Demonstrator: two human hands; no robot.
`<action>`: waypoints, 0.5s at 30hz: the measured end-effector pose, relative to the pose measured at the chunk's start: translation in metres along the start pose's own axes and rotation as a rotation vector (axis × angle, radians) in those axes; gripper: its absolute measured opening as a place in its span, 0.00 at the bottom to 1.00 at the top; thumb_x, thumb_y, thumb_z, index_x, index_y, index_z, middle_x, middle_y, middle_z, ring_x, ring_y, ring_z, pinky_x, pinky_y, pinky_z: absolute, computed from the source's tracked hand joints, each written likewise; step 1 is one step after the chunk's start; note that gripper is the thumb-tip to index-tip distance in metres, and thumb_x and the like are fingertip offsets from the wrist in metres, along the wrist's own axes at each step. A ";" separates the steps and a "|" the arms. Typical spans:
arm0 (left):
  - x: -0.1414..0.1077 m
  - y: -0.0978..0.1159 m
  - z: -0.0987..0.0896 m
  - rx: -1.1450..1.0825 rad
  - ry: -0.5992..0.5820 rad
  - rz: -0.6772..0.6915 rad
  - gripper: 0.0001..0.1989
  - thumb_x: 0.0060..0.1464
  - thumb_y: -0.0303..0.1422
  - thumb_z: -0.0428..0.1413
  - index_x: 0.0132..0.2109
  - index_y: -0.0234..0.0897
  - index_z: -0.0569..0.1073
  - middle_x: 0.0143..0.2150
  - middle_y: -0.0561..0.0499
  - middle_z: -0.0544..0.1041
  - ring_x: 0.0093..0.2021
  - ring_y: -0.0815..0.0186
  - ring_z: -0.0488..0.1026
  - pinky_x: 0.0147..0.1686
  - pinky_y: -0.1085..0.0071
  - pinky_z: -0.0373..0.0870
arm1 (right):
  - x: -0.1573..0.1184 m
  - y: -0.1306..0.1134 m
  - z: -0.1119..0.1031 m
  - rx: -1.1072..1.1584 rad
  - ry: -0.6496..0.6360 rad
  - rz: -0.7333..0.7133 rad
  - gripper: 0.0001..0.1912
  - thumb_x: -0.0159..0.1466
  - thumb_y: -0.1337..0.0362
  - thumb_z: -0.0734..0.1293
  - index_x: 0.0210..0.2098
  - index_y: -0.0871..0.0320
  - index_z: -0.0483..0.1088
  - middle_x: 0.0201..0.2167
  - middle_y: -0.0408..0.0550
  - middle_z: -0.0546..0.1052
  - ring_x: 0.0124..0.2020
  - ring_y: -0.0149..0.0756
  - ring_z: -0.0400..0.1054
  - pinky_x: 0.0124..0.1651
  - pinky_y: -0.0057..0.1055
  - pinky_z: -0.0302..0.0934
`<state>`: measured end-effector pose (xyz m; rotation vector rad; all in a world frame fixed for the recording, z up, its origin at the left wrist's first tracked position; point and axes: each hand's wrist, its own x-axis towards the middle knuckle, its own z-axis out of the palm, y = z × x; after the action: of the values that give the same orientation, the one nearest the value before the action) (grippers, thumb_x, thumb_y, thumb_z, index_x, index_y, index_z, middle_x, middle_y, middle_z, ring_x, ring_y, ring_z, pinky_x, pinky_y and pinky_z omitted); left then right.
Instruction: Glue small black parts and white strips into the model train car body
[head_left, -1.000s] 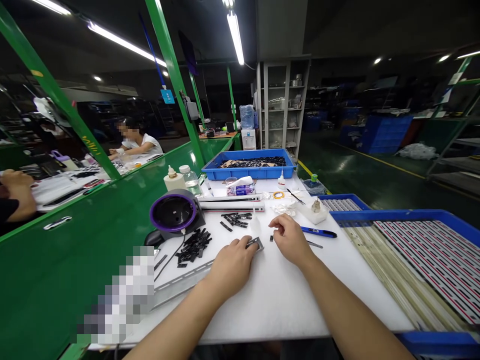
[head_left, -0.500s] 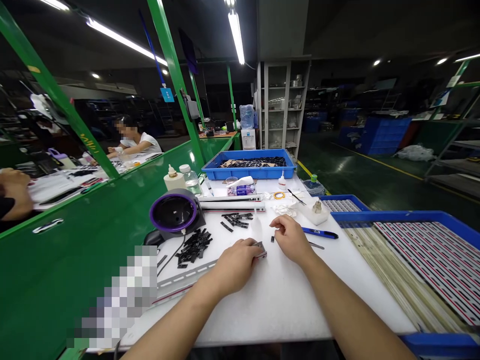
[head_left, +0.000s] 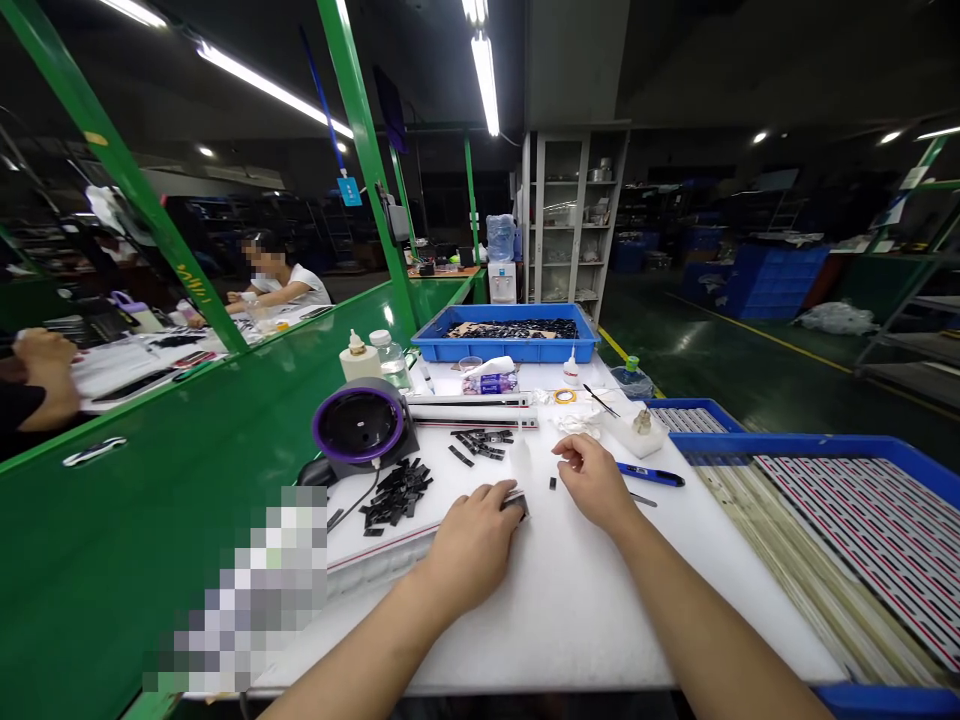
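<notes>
My left hand [head_left: 474, 548] is closed around the near-right end of a long pale strip [head_left: 382, 562] with a thin red line along its far edge. The strip runs to the lower left, where a blurred patch covers it. My right hand [head_left: 598, 488] hovers over the white table with its fingers curled together; whatever they may hold is hidden. A small black piece [head_left: 553, 483] lies just left of the right hand. Beyond the left hand is a pile of black pieces [head_left: 395, 493], with another group of black strips [head_left: 484, 443] farther back.
A round black device with a purple rim [head_left: 358, 425] stands at left. Two striped bars [head_left: 472, 413] lie behind it. A blue pen-like tool [head_left: 651, 474] and a white block [head_left: 637, 432] are at right. Blue trays [head_left: 502, 350] stand at the back and right. A co-worker [head_left: 281, 285] sits beyond the green partition.
The long strip has turned over in my left hand: its slotted face no longer shows, and the red line now lies on the far side. My right hand stays almost in place.
</notes>
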<state>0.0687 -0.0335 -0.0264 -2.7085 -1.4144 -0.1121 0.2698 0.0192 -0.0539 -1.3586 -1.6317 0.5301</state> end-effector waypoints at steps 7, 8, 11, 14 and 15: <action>0.010 0.034 0.000 0.105 -0.026 0.018 0.13 0.57 0.25 0.47 0.40 0.36 0.75 0.51 0.40 0.70 0.44 0.54 0.69 0.39 0.56 0.67 | 0.001 0.003 0.000 -0.007 0.008 0.017 0.09 0.54 0.68 0.62 0.34 0.56 0.70 0.35 0.46 0.72 0.35 0.37 0.66 0.40 0.36 0.63; 0.010 0.038 -0.001 0.112 -0.024 0.020 0.12 0.57 0.25 0.47 0.40 0.35 0.76 0.50 0.40 0.70 0.44 0.53 0.69 0.39 0.55 0.66 | 0.001 0.003 0.000 -0.014 0.011 0.014 0.09 0.55 0.67 0.62 0.34 0.56 0.70 0.35 0.46 0.72 0.34 0.37 0.66 0.40 0.36 0.63; 0.008 0.040 -0.004 0.134 -0.014 0.008 0.12 0.57 0.26 0.48 0.40 0.35 0.76 0.51 0.40 0.70 0.45 0.52 0.68 0.40 0.55 0.65 | -0.002 0.002 -0.003 -0.036 0.012 0.015 0.08 0.55 0.65 0.62 0.34 0.56 0.70 0.34 0.46 0.72 0.34 0.38 0.66 0.39 0.37 0.63; 0.000 0.026 -0.007 0.155 -0.007 -0.035 0.12 0.57 0.26 0.47 0.40 0.35 0.76 0.52 0.40 0.69 0.45 0.52 0.68 0.39 0.54 0.65 | -0.003 0.001 -0.004 -0.049 -0.009 0.042 0.09 0.56 0.64 0.62 0.35 0.56 0.70 0.35 0.46 0.72 0.34 0.38 0.66 0.39 0.37 0.62; -0.004 0.020 -0.006 0.162 -0.008 -0.056 0.12 0.57 0.25 0.47 0.39 0.35 0.76 0.52 0.41 0.70 0.44 0.52 0.68 0.39 0.55 0.66 | -0.003 0.001 -0.003 -0.052 -0.014 0.050 0.09 0.56 0.63 0.62 0.35 0.56 0.70 0.35 0.46 0.72 0.34 0.38 0.66 0.39 0.37 0.62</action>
<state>0.0829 -0.0490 -0.0212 -2.5435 -1.4347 0.0088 0.2732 0.0160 -0.0543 -1.4395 -1.6365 0.5313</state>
